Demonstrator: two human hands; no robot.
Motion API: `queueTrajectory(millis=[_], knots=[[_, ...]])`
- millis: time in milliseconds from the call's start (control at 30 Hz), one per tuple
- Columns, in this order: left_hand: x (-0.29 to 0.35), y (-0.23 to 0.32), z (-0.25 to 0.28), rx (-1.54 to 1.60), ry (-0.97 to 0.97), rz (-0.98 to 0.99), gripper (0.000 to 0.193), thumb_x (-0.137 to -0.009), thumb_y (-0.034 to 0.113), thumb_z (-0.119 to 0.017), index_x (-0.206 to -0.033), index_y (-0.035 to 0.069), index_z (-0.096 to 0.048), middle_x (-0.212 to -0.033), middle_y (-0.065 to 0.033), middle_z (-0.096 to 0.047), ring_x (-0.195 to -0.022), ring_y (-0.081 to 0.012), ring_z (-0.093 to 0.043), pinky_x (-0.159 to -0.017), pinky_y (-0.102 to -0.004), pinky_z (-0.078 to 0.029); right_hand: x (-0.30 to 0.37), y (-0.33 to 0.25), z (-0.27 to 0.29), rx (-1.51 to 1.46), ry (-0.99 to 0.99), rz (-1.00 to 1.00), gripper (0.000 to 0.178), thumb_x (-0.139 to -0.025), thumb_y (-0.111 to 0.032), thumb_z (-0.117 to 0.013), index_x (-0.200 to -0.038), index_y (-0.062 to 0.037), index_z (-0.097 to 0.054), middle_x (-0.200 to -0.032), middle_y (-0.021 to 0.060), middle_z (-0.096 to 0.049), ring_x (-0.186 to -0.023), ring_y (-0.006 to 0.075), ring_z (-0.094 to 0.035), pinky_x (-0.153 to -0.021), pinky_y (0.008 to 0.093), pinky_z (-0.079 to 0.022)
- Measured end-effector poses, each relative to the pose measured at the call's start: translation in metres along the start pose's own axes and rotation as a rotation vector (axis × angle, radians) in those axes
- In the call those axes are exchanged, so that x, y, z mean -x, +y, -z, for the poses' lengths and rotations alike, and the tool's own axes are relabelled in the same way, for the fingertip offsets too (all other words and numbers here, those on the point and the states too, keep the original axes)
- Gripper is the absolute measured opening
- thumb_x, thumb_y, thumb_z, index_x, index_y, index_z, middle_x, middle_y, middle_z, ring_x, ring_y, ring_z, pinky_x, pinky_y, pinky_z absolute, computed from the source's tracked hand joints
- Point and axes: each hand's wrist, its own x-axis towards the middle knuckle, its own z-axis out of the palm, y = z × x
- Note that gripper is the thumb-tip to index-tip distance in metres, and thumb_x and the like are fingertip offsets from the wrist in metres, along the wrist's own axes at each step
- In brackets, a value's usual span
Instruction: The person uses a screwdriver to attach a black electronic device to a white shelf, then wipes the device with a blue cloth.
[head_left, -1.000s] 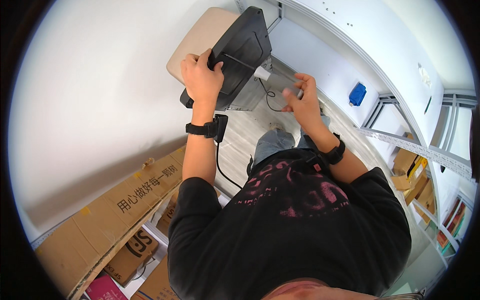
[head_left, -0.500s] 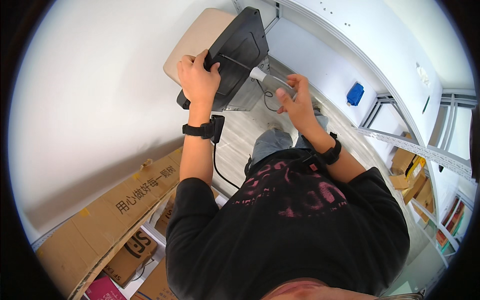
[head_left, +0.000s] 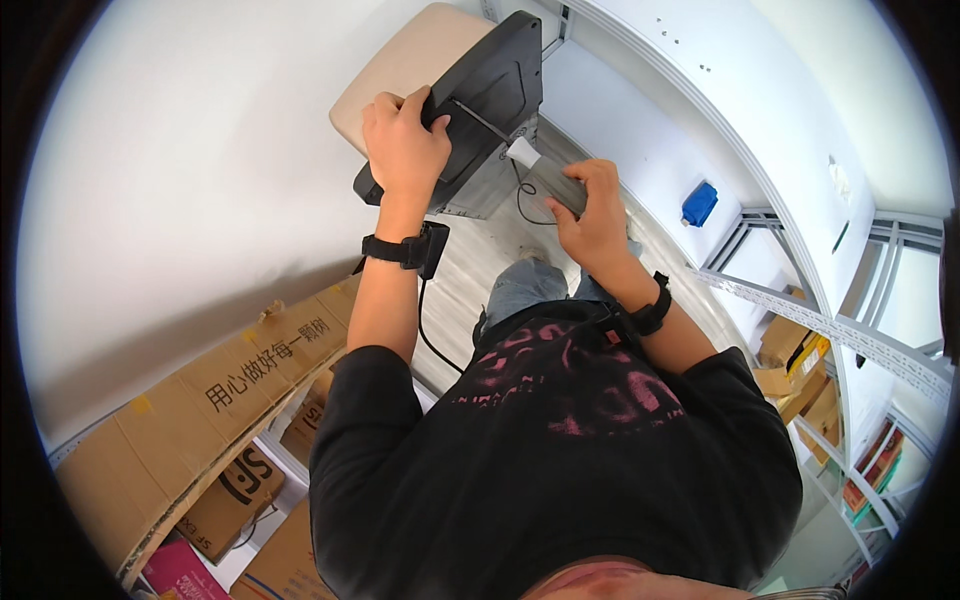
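A screwdriver (head_left: 562, 182) with a long thin shaft and a white-and-grey handle points into the black plastic underside of a tipped, beige-topped piece (head_left: 405, 70), perhaps a seat. My right hand (head_left: 597, 220) has its thumb and fingers closed around the rear of the handle. The shaft tip meets the black face (head_left: 490, 105) close to my left hand (head_left: 408, 150), which grips the near edge of that piece, fingers over the rim and thumb on the underside. Whatever sits at the tip is too small to make out. Each wrist wears a black strap.
Long brown cardboard (head_left: 215, 420) lies at lower left, with several boxes (head_left: 232, 505) below it. A blue object (head_left: 700, 204) is on a white surface at right, near metal shelf frames (head_left: 840, 325). A thin dark cable (head_left: 522, 200) loops beneath the screwdriver.
My right-hand fingers, loosely spread around the handle before, have closed on it. My left hand keeps its hold on the edge. The view has shifted slightly.
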Motion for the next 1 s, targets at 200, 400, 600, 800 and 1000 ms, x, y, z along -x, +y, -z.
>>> queueTrajectory(millis=[200, 400, 600, 800, 1000], knots=[[0.001, 0.001, -0.002, 0.013, 0.033, -0.033, 0.039, -0.062, 0.012, -0.080, -0.100, 0.010, -0.071, -0.086, -0.0074, -0.053, -0.082, -0.0277, -0.050, -0.073, -0.0373, -0.044, -0.012, -0.007, 0.011, -0.275, -0.341, -0.597, 0.042, -0.080, -0.025, -0.073, -0.111, -0.0061, -0.051, -0.105, 0.0152, -0.057, -0.085, 0.0303, -0.060, -0.066, 0.0380, -0.049], [-0.002, -0.004, -0.002, 0.033, 0.027, -0.038, 0.039, -0.062, 0.012, -0.080, -0.100, 0.011, -0.071, -0.086, -0.0074, -0.053, -0.083, -0.0277, -0.051, -0.074, -0.0374, -0.044, -0.005, -0.001, 0.002, 0.002, -0.111, -0.071, 0.034, -0.084, -0.022, -0.069, -0.108, -0.0034, -0.054, -0.091, 0.0137, -0.061, -0.077, 0.0301, -0.061, -0.069, 0.0382, -0.049], [-0.001, -0.002, -0.003, 0.022, 0.042, -0.042, 0.039, -0.062, 0.012, -0.080, -0.099, 0.011, -0.071, -0.086, -0.0075, -0.053, -0.083, -0.0277, -0.051, -0.074, -0.0375, -0.044, -0.013, -0.003, 0.005, -0.148, -0.276, -0.349, 0.035, -0.081, -0.019, -0.070, -0.106, -0.0041, -0.051, -0.093, 0.0136, -0.061, -0.075, 0.0289, -0.061, -0.072, 0.0364, -0.048], [-0.003, -0.005, -0.001, 0.021, 0.021, -0.035, 0.040, -0.061, 0.012, -0.080, -0.099, 0.010, -0.071, -0.085, -0.0071, -0.053, -0.082, -0.0275, -0.050, -0.073, -0.0372, -0.044, -0.015, -0.010, 0.001, -0.133, -0.198, -0.291, 0.028, -0.086, -0.019, -0.067, -0.105, -0.0040, -0.054, -0.086, 0.0098, -0.061, -0.073, 0.0196, -0.058, -0.068, 0.0312, -0.048], [-0.002, -0.002, -0.001, 0.020, 0.053, -0.042, 0.039, -0.061, 0.012, -0.080, -0.099, 0.010, -0.071, -0.085, -0.0071, -0.052, -0.082, -0.0273, -0.050, -0.074, -0.0370, -0.043, -0.019, -0.002, 0.004, -0.074, -0.241, -0.327, 0.034, -0.083, -0.022, -0.071, -0.106, -0.0033, -0.053, -0.092, 0.0124, -0.062, -0.081, 0.0256, -0.062, -0.072, 0.0360, -0.048]])
